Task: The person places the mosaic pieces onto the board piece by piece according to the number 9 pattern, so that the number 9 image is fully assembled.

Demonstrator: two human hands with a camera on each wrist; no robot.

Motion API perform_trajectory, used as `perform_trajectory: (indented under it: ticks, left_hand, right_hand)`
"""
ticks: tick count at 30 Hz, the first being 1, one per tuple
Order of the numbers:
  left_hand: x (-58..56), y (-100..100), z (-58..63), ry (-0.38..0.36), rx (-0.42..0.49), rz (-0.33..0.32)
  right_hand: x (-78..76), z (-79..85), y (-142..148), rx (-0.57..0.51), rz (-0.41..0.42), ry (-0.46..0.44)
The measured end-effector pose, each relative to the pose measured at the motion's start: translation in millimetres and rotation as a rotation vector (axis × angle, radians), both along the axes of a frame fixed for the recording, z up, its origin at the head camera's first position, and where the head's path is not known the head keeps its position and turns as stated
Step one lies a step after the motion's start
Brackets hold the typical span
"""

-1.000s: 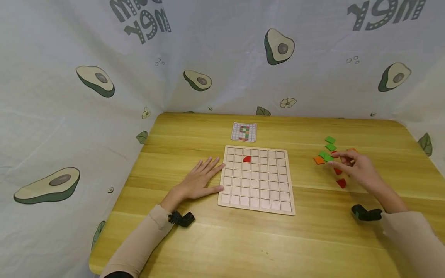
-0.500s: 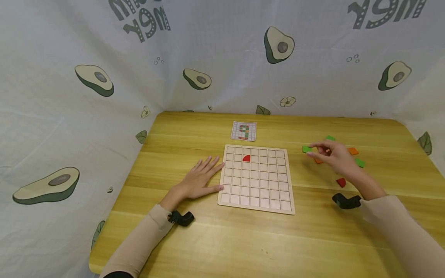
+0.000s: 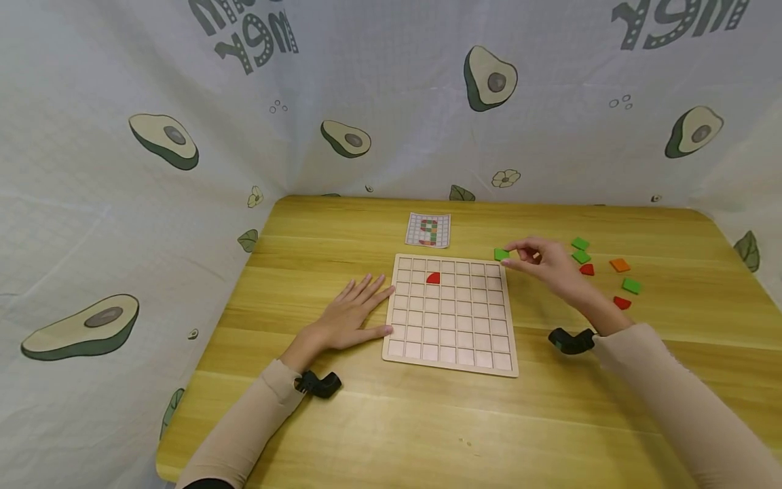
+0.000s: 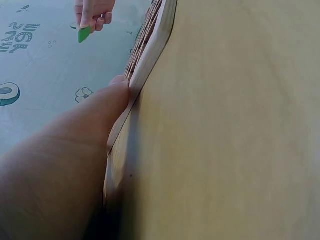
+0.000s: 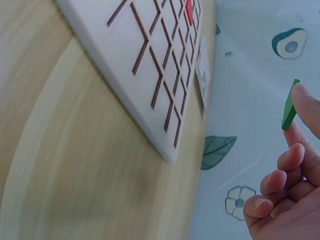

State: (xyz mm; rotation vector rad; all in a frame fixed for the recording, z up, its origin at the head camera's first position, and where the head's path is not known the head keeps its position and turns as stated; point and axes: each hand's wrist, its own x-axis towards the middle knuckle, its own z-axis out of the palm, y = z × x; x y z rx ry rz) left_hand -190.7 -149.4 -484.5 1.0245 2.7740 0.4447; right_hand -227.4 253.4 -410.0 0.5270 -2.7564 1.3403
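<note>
A pale wooden grid board (image 3: 449,316) lies on the table, with one red quarter-circle piece (image 3: 433,278) in a cell of its second row. My left hand (image 3: 345,319) lies flat with fingers spread, its thumb and index fingertips at the board's left edge. Between thumb and index finger, my right hand (image 3: 544,263) pinches a green square tile (image 3: 501,255) near the board's back right corner. The right wrist view shows that green tile (image 5: 290,106) held in the air, the other fingers loosely curled.
Behind the board lies a printed card (image 3: 428,230) with a coloured figure on a grid. To the right are several loose pieces: green tiles (image 3: 631,286), an orange tile (image 3: 620,265) and red pieces (image 3: 622,303). A patterned curtain (image 3: 391,102) rises behind the table.
My right hand has picked up the green tile from the loose pieces and carried it left to the board's back right corner. The left hand has stayed in place.
</note>
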Motion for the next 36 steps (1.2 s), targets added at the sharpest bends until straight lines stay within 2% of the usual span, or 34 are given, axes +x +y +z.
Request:
perform_trajectory:
  ticks: [10,21,26,36]
  left_hand:
    - [0.6,0.4,1.6,-0.009,-0.017,0.002]
    - [1.1,-0.6,0.2,-0.004,-0.009,0.001]
    - [1.5,-0.2,1.2,0.001,0.007,0.003]
    - [1.2,0.1,-0.1,-0.006,-0.013,0.005]
  right_hand:
    - [-8.3,-3.9,-25.7,-0.019,0.054,-0.011]
    - [-12.9,-7.8,-51.7,-0.037,0.103,-0.093]
    - [-15.9,-14.0,-59.2,-0.051,0.122,-0.137]
    - [-16.3,-31.0,-68.5,-0.093,0.121,-0.122]
